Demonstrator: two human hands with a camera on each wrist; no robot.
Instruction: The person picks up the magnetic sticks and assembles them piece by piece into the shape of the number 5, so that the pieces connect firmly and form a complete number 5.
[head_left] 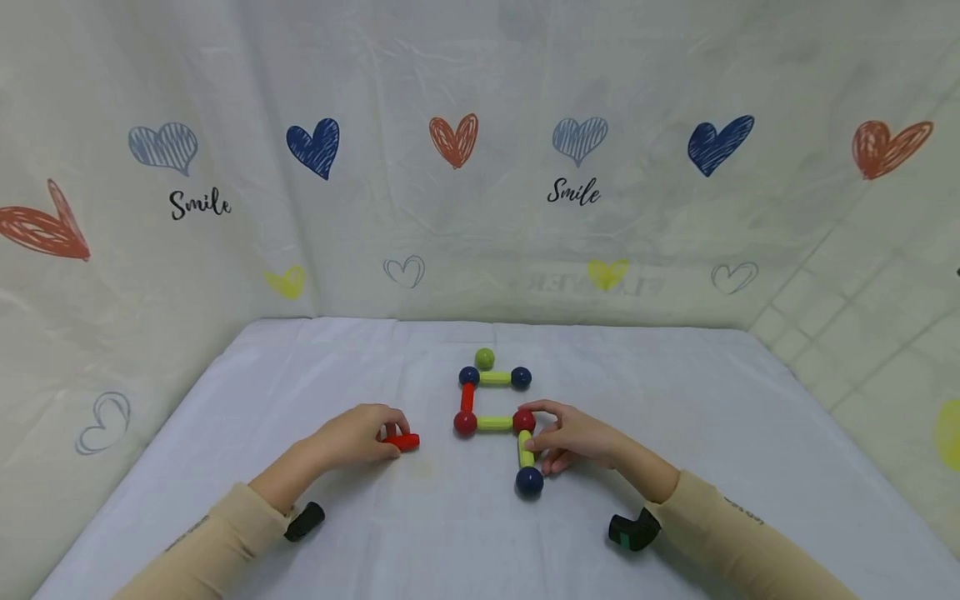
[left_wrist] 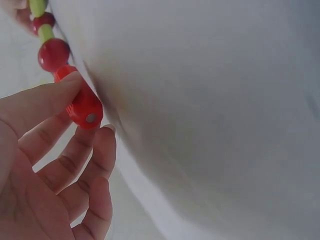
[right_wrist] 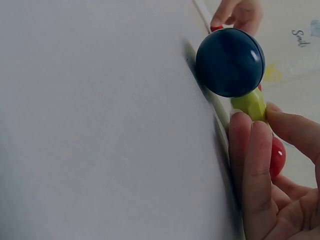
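My left hand [head_left: 362,435] pinches a short red rod [head_left: 407,442] between thumb and fingers, just above or on the cloth. A round grey disc shows in the rod's end in the left wrist view. To its right lies a figure of balls and rods: a dark blue ball [head_left: 468,377], red rod [head_left: 467,398], red ball [head_left: 465,423], yellow-green rod [head_left: 494,423] and second red ball [head_left: 523,422]. My right hand [head_left: 583,437] pinches the near yellow-green rod [right_wrist: 250,104], its index finger at that second red ball. A dark blue ball [right_wrist: 231,62] joins the rod's near end.
A yellow-green rod [head_left: 495,378] leads to another dark blue ball [head_left: 521,378] at the back. Beside the back left corner sits a green ball [head_left: 484,358]. White cloth covers the table [head_left: 420,533]; a curtain with printed hearts [head_left: 453,140] hangs behind.
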